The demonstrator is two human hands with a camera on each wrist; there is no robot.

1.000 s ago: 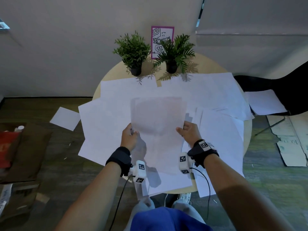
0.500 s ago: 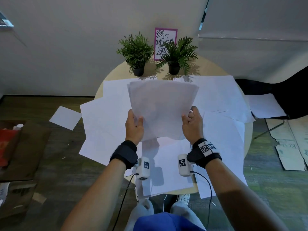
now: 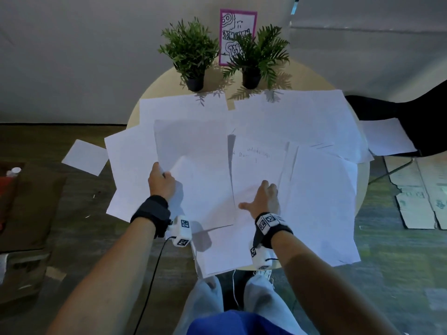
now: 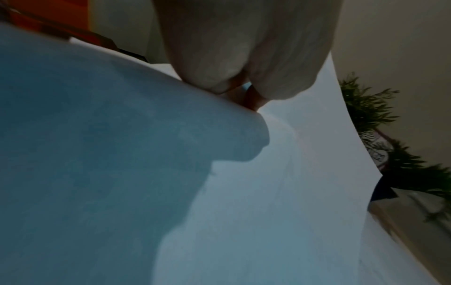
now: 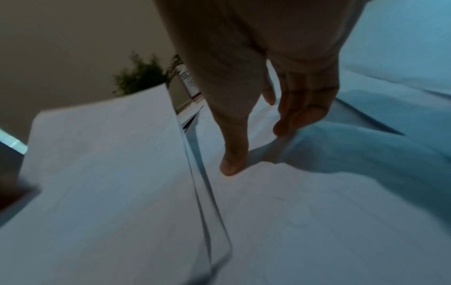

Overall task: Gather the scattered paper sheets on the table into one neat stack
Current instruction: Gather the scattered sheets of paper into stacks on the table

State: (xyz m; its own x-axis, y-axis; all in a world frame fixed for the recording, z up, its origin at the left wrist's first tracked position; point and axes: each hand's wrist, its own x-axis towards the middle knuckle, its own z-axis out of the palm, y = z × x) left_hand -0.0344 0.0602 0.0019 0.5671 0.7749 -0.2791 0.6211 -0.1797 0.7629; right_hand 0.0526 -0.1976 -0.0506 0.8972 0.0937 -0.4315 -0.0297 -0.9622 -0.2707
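White paper sheets (image 3: pixel 321 197) lie scattered and overlapping on a round beige table (image 3: pixel 312 79). My left hand (image 3: pixel 162 176) grips the left edge of a thin stack of sheets (image 3: pixel 196 170), which lies low over the table's left half. In the left wrist view my left hand (image 4: pixel 246 90) pinches that paper (image 4: pixel 280 183). My right hand (image 3: pixel 256 194) is open, fingers spread, resting on a sheet with faint handwriting (image 3: pixel 258 165). The right wrist view shows the right hand (image 5: pixel 256 150) touching this sheet (image 5: pixel 305 212), beside the stack's edge (image 5: pixel 109 154).
Two potted plants (image 3: pixel 191 49) (image 3: pixel 258 52) and a pink-framed card (image 3: pixel 238 22) stand at the table's back edge. One sheet (image 3: pixel 84 157) lies on the floor to the left, another (image 3: pixel 387 139) on a black chair (image 3: pixel 425 110). Cardboard (image 3: pixel 420 194) lies right.
Both hands held the stack up in front of me. The stack has come down to the left in the left hand alone; the right hand let go and dropped onto the handwritten sheet.
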